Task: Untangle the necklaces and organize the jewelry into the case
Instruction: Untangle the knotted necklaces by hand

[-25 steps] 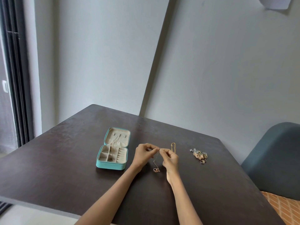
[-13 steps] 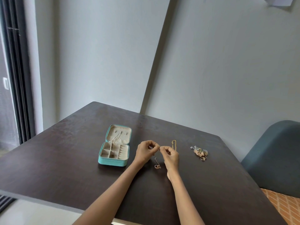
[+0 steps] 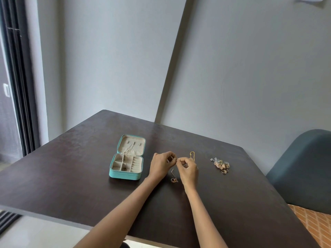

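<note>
I hold a fine necklace chain above the desk, between the open teal case and a heap of loose jewelry. My left hand and right hand meet fingertip to fingertip; on each, thumb and forefinger are curled in a tight pinch on the chain, and the remaining fingers are folded in. The slack hangs down between my wrists and ends in a small pinkish cluster that rests on the desk. I cannot tell whether this cluster is a knot or a pendant. I judge the chain to be nearly weightless, entirely limp and smooth enough to slide through a loose pinch. It is also likely fragile: a hard pull would tighten a knot or break a link. I therefore grip close to either side of the tangle and work it with short, light tugs. A second gold chain lies on the desk just beyond my right hand. One chain already lies across the case's lid and compartments.
</note>
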Demonstrator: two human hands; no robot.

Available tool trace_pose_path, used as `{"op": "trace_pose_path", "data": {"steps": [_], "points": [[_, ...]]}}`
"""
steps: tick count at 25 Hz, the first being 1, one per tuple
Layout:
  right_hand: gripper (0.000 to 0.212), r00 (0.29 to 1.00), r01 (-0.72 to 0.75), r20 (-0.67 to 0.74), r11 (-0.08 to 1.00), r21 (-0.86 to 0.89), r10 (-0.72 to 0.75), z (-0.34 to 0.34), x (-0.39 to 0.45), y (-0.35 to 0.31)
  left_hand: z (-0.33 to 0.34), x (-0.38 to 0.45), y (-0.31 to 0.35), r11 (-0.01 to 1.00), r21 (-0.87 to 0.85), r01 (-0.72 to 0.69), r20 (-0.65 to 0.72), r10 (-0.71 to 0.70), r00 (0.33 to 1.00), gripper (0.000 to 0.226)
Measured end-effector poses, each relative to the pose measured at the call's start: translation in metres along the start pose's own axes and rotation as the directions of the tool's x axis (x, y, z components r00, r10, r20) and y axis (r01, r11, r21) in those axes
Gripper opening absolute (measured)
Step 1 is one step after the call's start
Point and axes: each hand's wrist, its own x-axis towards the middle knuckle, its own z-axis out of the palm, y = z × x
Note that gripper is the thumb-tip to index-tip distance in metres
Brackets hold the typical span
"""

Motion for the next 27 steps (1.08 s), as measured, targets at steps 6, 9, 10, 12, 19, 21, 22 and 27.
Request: {"op": "trace_pose_path", "data": {"steps": [6,9,10,12,19,21,22,27], "points": [[0.018,0.992,-0.123,0.055,0.982,0.145,0.116,0.001,0.002,0.003,0.005,0.004,-0.006,0.997,-0.063,0.050,0.062,-0.046,0.997,0.011],[0.018,0.962,-0.256,0.153,0.937,0.237,0.225,0.000,0.003,0.002,0.003,0.005,-0.006,0.987,-0.134,0.087,0.067,-0.079,0.995,0.014],[0.017,0.946,-0.300,0.201,0.920,0.253,0.254,-0.001,0.004,0.001,0.002,0.005,-0.007,0.982,-0.161,0.096,0.067,-0.087,0.994,0.015],[0.012,0.911,-0.377,0.285,0.881,0.287,0.297,-0.005,0.005,-0.003,0.001,0.005,-0.009,0.977,-0.191,0.099,0.095,-0.082,0.992,0.015],[0.033,0.871,-0.487,0.339,0.712,0.506,0.355,-0.019,0.012,-0.008,0.003,0.005,-0.013,0.960,-0.259,0.110,0.156,-0.071,0.985,0.018],[0.029,0.857,-0.516,0.367,0.613,0.599,0.362,-0.025,0.013,-0.004,0.005,0.006,-0.015,0.954,-0.273,0.127,0.156,-0.086,0.984,0.017],[0.026,0.850,-0.527,0.382,0.588,0.614,0.363,-0.028,0.015,-0.003,0.005,0.006,-0.015,0.951,-0.281,0.132,0.157,-0.090,0.984,0.017],[0.013,0.899,-0.418,0.342,0.775,0.475,0.275,-0.026,0.014,-0.004,0.007,0.007,-0.016,0.943,-0.299,0.147,0.156,-0.104,0.982,0.018]]}}
